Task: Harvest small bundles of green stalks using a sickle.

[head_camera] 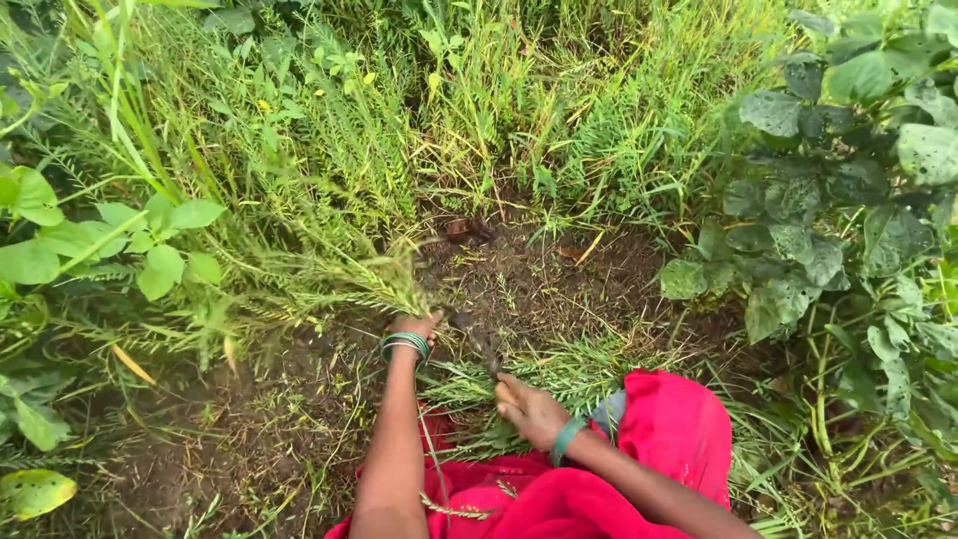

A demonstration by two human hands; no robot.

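Two bare hands worked low over a patch of dark soil. The left hand (pixel 417 325), ringed at the wrist with green bangles (pixel 405 345), was clenched around the base of a tuft of grassy weeds (pixel 339 279), bending the stalks over to the left so that their stems were gathered tight near the ground. The right hand (pixel 532 411), also wearing a green bangle, gripped the handle of a small dark cutting tool (pixel 483 349), its blade pointing up toward the gathered stems, just beside the left hand; the blade itself was too dark against the earth to make out clearly. Cut green stalks (pixel 559 371) lay flat on the ground between the arms and beyond the right hand. Bright red cloth (pixel 667 424) covered the person's knees at the bottom edge, suggesting a squat close to the work. Bare, crumbly soil (pixel 539 279) spread ahead, hemmed by tall grass (pixel 449 110) behind, and broad-leaved plants (pixel 828 220) on the right.
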